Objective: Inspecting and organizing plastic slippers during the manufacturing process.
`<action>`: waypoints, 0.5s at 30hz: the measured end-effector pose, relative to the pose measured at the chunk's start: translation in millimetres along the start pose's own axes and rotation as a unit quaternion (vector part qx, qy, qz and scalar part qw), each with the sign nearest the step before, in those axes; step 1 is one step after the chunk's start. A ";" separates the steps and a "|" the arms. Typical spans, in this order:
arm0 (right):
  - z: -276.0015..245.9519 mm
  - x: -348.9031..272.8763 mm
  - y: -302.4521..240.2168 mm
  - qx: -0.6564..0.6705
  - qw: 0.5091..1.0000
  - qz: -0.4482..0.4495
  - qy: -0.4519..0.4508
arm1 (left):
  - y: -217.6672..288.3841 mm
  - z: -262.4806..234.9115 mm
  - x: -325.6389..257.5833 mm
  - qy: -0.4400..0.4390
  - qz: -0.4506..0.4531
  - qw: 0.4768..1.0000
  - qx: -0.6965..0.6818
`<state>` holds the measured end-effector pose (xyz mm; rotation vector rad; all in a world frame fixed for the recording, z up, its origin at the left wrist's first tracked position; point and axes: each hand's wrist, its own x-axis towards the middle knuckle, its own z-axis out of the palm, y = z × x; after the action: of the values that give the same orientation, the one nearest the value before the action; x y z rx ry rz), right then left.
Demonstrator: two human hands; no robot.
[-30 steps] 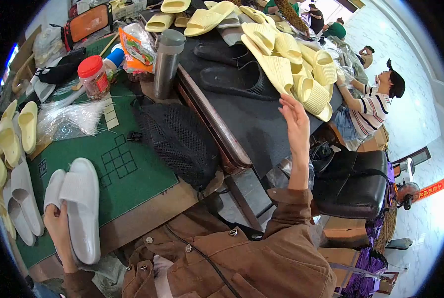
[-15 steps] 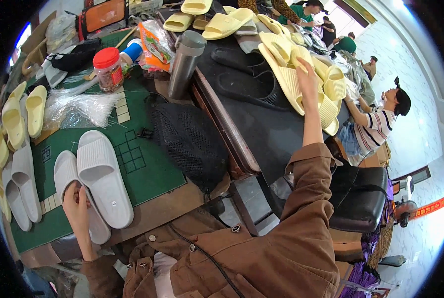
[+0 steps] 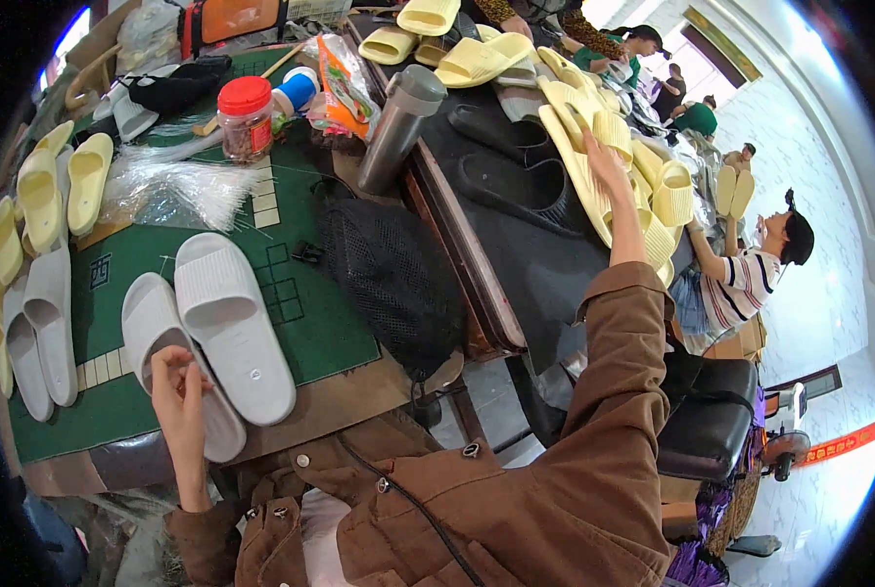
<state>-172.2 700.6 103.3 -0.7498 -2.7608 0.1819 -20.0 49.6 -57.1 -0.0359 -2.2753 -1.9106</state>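
Note:
My left hand, its fingers curled toward the thumb, is over the nearer of two light grey slippers; whether anything small is pinched in it I cannot make out. These slippers, the left one and the right one, lie side by side, toes away from me, with a thin clear strand at the left one's toe. At arm's length, my right hand is closed at the edge of a pale yellow slipper in a heap of similar ones. Its fingertips are partly hidden among them.
Beside the heap lie black slippers. A steel flask, a black mesh bag, a red-lidded jar and clear plastic strands stand or lie nearer. More grey slippers are at left. A person in a striped shirt sits at right.
My left hand has lifted off the left grey slipper's strap, fingers curled. My right hand has moved in further onto the yellow slippers. The whole view has shifted slightly.

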 end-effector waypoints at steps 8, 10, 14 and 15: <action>15.2 4.4 8.2 0.058 0.984 0.012 0.165 | 1.4 12.6 -3.0 -0.010 0.003 1.000 0.016; 9.3 -3.9 7.4 0.078 0.975 0.001 0.209 | -0.5 12.2 -1.5 -0.009 -0.001 1.000 0.003; -17.3 -34.5 -10.3 0.116 0.947 -0.092 0.286 | -0.9 9.2 -3.9 0.002 -0.013 1.000 -0.007; -24.0 -55.9 -36.6 0.196 0.936 -0.078 0.281 | 1.3 8.4 -7.1 0.011 -0.016 1.000 -0.005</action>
<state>-136.3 641.8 120.4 -0.3933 -2.1304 0.4017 -13.9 58.7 -58.2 0.0190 -2.2661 -1.9283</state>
